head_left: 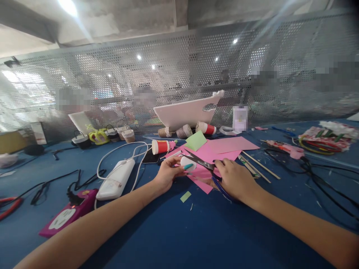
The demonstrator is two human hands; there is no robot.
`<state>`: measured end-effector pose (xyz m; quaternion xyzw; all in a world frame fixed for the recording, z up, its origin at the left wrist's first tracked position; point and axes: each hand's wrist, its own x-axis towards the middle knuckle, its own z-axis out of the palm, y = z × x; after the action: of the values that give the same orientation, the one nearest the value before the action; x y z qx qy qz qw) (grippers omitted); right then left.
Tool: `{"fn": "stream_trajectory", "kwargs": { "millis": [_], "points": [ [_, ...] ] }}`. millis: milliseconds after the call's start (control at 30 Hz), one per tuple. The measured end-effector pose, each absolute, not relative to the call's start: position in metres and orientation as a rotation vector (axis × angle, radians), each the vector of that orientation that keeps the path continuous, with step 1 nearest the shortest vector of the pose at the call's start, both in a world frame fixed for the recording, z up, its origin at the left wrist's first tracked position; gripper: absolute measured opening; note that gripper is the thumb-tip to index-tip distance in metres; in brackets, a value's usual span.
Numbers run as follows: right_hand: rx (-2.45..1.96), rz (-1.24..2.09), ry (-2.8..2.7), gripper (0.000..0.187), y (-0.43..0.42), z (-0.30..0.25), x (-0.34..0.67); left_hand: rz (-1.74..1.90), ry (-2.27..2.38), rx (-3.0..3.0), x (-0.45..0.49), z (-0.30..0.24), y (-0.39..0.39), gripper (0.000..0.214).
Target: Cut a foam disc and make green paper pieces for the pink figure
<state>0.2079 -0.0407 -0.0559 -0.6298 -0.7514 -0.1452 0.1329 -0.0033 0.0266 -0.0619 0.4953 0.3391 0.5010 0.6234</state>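
Observation:
Pinched between the fingers of my left hand (169, 172) is a small white disc (185, 161), its material unclear. My right hand (232, 175) grips a pair of scissors (207, 165) with dark blue handles. The scissor blades are spread and reach across the disc's right side. Beneath both hands lie overlapping pink paper sheets (235, 145), with a light green paper piece (196, 141) on top. Left of my left hand, a red and cream paper cup (160, 147) rests on its side.
A white power bank (116, 181) with a cable and a purple power strip (73, 213) lie left. Wooden sticks (260, 166) and a pink glue gun (286, 148) with a black cord are right. Behind stand a white foam board (185, 112) and a perforated metal screen (117, 71).

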Motion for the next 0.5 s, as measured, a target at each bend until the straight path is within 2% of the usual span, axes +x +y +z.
{"fn": "stream_trajectory", "kwargs": {
  "millis": [500],
  "points": [
    [-1.792,-0.453,-2.185,0.063,-0.0407,-0.0501,0.2140,1.138,0.797,1.139,-0.0020,-0.0578,0.0246,0.041]
  ]
}}
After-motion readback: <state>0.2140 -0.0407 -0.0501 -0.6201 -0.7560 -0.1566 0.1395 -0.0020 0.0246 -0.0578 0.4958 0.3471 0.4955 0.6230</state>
